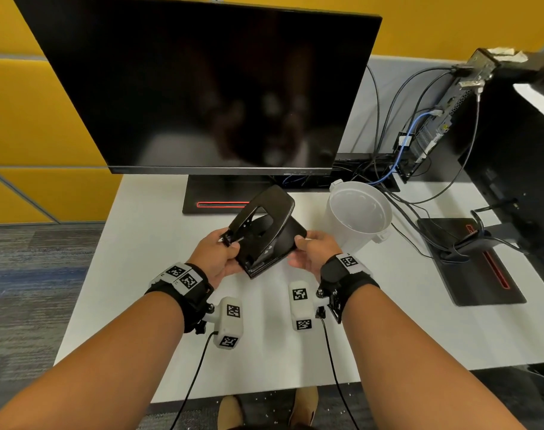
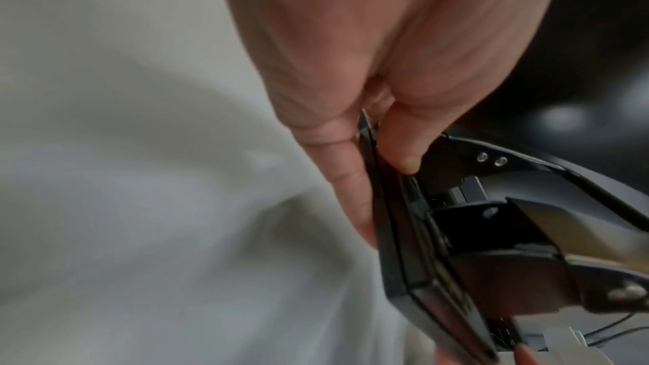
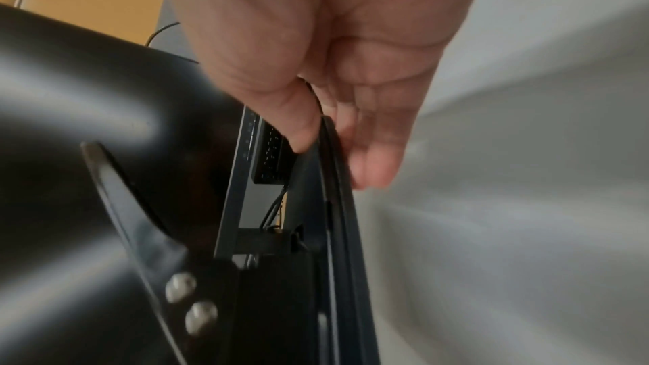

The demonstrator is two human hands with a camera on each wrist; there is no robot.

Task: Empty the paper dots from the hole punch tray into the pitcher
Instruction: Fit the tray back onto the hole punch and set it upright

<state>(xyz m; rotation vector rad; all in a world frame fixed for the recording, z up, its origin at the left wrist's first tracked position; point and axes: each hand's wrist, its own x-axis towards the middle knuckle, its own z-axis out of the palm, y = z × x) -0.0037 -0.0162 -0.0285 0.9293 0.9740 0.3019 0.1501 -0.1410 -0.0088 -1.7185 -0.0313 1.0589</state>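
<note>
A black hole punch (image 1: 263,231) is held above the white desk, tilted, with its lever raised toward the monitor. My left hand (image 1: 221,252) grips its left end, thumb on top and fingers under the base (image 2: 393,232). My right hand (image 1: 311,249) pinches the right edge of the base (image 3: 337,204), thumb above and fingers below. A white plastic pitcher (image 1: 357,212) stands upright and uncovered just right of the punch, close to my right hand. The tray under the punch is seen only edge-on, and no paper dots show.
A dark monitor (image 1: 208,88) and its stand (image 1: 221,197) stand behind the punch. Cables (image 1: 404,193) run behind and to the right of the pitcher. A small computer (image 1: 444,113) and a second monitor base (image 1: 469,262) sit at the right. The desk's front edge (image 1: 264,395) is near me.
</note>
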